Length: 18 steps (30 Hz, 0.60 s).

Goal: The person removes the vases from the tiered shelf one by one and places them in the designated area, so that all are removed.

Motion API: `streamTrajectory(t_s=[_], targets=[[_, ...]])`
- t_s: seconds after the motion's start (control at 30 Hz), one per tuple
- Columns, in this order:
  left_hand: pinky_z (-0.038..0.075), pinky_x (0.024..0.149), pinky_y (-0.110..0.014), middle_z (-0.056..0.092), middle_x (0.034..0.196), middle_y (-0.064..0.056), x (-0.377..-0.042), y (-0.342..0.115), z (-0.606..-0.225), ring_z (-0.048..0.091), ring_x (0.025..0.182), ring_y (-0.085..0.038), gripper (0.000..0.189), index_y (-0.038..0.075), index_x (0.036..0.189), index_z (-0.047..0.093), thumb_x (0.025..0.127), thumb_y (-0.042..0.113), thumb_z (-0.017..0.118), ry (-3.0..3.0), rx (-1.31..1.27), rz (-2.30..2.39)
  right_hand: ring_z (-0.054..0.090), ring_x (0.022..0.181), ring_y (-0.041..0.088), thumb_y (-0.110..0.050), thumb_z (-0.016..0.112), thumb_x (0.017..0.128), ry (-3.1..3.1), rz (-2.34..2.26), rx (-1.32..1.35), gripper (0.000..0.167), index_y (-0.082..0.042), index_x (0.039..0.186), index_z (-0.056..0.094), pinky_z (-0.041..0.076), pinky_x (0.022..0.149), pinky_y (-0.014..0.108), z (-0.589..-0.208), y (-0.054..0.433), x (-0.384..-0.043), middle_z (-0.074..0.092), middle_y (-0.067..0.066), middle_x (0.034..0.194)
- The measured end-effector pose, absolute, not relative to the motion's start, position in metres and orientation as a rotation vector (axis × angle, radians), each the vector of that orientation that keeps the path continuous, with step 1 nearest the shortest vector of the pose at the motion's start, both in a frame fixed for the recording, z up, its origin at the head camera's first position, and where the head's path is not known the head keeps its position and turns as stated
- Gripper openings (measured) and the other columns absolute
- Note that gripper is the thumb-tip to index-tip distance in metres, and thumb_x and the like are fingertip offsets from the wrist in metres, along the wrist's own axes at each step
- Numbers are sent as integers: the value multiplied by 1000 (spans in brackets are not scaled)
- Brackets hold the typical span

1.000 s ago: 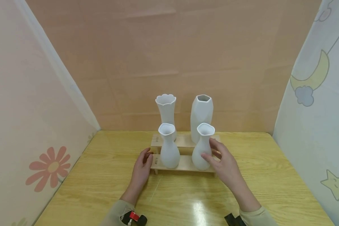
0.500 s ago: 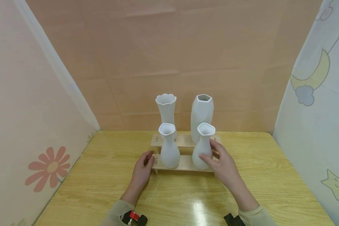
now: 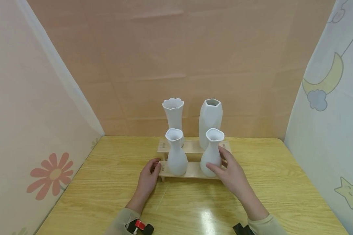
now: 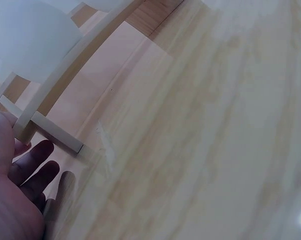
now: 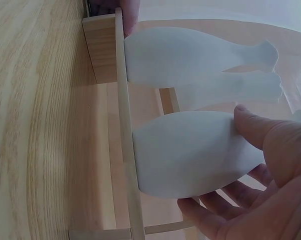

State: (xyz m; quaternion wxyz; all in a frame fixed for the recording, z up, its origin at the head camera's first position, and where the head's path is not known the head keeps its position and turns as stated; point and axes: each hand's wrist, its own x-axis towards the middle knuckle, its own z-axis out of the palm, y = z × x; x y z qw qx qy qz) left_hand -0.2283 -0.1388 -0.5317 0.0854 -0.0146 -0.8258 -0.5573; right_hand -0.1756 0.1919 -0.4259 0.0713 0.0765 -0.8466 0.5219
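A two-step wooden stand [image 3: 191, 173] bears white vases, two on each step. My right hand [image 3: 233, 171] holds the front right vase [image 3: 211, 158], whose narrow neck flares to an angular rim. In the right wrist view its thumb lies on one side of this vase [image 5: 190, 152] and the fingertips on the other; the vase base is on the step. At the stand's left end my left hand [image 3: 148, 174] grips the lower step's edge. In the left wrist view the other fingers [image 4: 35, 160] hang loosely curled beside the stand's leg [image 4: 58, 132].
The front left vase [image 3: 177, 160] is of the same shape as the held one. Behind stand a scalloped-rim vase [image 3: 174, 114] and a faceted vase [image 3: 210, 120]. The wood-grain table [image 3: 106, 182] is bounded by a peach backdrop [image 3: 176, 58] and patterned side walls.
My left hand has shifted slightly in against the stand's end. My right thumb has slid a little left and down across the vase. The vases have barely moved.
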Motion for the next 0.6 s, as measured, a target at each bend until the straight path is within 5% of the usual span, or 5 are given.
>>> streamTrajectory(t_s=[0.6], targets=[[53, 100, -47, 76, 121, -5, -228, -139, -533, 67, 113, -23, 31, 10, 140, 71, 115, 25, 63, -2466, -55, -1651, 54, 146, 39, -35, 85, 101, -2544, 1563, 203, 79, -13, 165, 46, 43, 118, 64, -427, 191, -175, 56, 14, 159]])
